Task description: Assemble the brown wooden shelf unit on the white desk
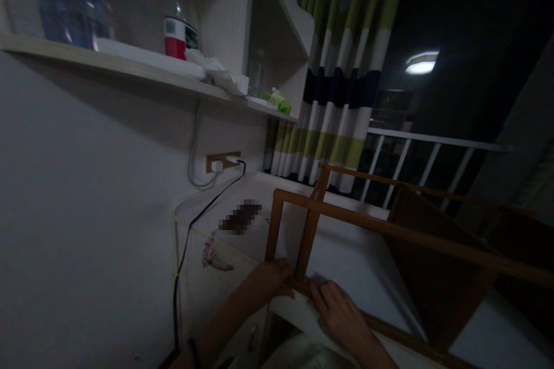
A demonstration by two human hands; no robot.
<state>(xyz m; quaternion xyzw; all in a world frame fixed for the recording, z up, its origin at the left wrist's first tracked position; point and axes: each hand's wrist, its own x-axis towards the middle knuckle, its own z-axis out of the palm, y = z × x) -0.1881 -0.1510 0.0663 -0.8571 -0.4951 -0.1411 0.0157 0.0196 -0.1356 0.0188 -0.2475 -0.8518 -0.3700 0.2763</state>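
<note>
A brown wooden frame [389, 230], like an overturned chair or rack, lies across a white desk top [346, 253]. My left hand [270, 278] has its fingers curled around the frame's lower corner rail. My right hand [340, 311] rests beside it with fingers bent and pressed on the same bottom rail, over something pale and crumpled that I cannot make out. The room is dim.
A wall shelf [130, 63] holds a red-capped bottle [179, 17], a large water jug [71, 0] and a green item [281, 102]. A black cable [194, 219] runs from a wall socket [223, 160]. Striped curtain [341, 69] and white railing [433, 155] stand behind.
</note>
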